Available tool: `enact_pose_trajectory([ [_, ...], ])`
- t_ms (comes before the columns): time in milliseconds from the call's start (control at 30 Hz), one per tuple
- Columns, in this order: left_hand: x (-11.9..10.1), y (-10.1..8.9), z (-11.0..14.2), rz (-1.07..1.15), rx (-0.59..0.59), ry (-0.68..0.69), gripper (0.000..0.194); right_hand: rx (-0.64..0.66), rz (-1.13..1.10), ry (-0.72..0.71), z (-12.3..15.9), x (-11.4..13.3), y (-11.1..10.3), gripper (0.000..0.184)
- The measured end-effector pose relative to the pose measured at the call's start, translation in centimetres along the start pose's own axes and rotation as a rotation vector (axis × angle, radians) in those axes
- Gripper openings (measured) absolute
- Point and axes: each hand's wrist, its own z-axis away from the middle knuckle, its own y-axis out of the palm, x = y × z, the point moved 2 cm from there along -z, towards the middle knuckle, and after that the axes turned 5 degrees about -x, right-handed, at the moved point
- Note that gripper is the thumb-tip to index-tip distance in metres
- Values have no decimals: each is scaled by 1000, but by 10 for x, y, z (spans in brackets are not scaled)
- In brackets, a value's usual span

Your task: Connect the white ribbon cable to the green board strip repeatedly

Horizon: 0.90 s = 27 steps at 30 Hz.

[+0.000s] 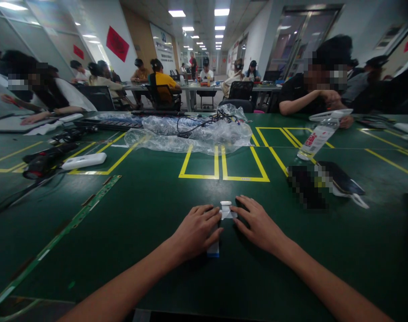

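A white flat ribbon cable (228, 213) lies folded on the green table top, with a silvery connector at its far end. Its blue-edged tail shows beneath my left hand (197, 230), which rests palm down over the middle of the cable, fingers stretched out. From the other side, my right hand (260, 226) reaches in with spread fingers, one fingertip touching the cable by the fold. Part of the cable is hidden under the left fingers. A long, narrow green circuit board (61, 237) lies off to the left.
Clear plastic wrap (190, 134) with black cables (212, 120) lies across the table. Yellow tape outlines (246, 179) mark the surface. At right stand a bottle (319, 136) and a black phone-like item (341, 176); at left lies a white device (85, 161). Other people sit around.
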Motion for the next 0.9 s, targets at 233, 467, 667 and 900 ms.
enact_pose_trajectory([
  [233, 0, 1, 1, -19, -16, 9, 48, 34, 40, -3, 0, -2, 6, 51],
  [467, 0, 3, 1, -23, -28, 10, 48, 44, 34, -5, 1, -2, 8, 53],
  [667, 2, -2, 3, -31, 17, -5, 52, 59, 49, 2, 1, -1, 6, 54],
  [900, 57, -42, 34, -174, -74, -291, 63, 109, 48, 27, 1, 1, 0, 56],
])
